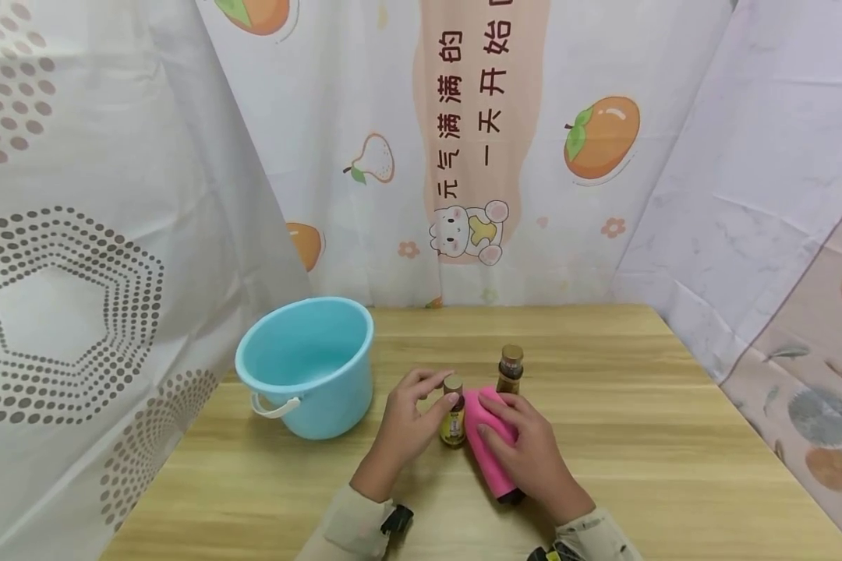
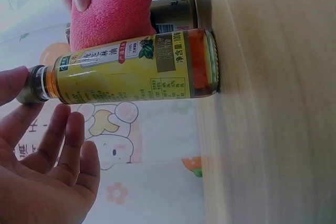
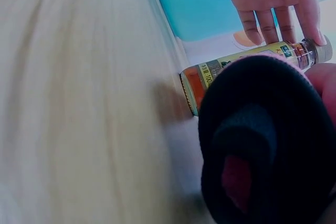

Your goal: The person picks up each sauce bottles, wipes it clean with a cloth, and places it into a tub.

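A small sesame oil bottle (image 1: 453, 427) with a yellow label stands upright on the table. My left hand (image 1: 408, 421) pinches its cap between thumb and forefinger, the other fingers spread behind. Close on its right, my right hand (image 1: 529, 452) grips a pink plush cloth roll (image 1: 489, 456) with a black end (image 3: 273, 85). The roll slants with that black end toward me; its exact kind is unclear. Behind it rises a second bottle (image 1: 511, 366) with a gold cap, its lower part hidden by the roll and the right hand in the head view.
A light blue bucket (image 1: 337, 409) with a white handle (image 1: 275, 408) stands on the left of the wooden table (image 1: 603, 405). Printed curtains (image 1: 365, 218) hang behind the table and along both sides.
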A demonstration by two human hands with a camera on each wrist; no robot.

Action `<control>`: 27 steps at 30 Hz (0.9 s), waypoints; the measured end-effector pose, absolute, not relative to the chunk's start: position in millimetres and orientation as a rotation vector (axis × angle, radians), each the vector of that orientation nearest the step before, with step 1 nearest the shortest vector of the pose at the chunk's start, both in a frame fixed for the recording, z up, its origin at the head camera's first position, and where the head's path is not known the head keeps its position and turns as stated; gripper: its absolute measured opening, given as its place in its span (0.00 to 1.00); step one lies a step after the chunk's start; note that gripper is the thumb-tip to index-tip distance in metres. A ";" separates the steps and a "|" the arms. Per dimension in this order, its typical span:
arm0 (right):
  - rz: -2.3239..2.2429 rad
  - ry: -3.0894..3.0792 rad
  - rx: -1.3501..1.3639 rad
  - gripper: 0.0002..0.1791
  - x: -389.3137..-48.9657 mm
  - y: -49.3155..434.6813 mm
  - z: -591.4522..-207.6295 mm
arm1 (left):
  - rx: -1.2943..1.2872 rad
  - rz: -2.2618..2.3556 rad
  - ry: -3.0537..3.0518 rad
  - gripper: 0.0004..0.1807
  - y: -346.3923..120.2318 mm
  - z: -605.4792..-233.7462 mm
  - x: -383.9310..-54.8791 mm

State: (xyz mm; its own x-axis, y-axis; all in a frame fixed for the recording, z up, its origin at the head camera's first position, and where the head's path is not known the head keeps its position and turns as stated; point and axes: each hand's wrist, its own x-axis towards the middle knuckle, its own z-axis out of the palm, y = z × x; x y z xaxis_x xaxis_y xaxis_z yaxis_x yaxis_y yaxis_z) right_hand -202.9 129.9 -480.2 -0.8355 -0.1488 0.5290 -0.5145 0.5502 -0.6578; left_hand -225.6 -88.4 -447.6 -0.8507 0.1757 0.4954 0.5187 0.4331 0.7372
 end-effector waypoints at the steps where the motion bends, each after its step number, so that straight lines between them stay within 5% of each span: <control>1: 1.210 -2.381 0.539 0.24 -202.4 130.0 -480.7 | -0.593 -1.386 -2.349 0.18 -88.4 -448.1 -224.7; 27: 1.194 -2.435 0.512 0.23 -201.0 127.7 -476.0 | -0.608 -1.430 -2.357 0.18 -89.4 -445.1 -225.1</control>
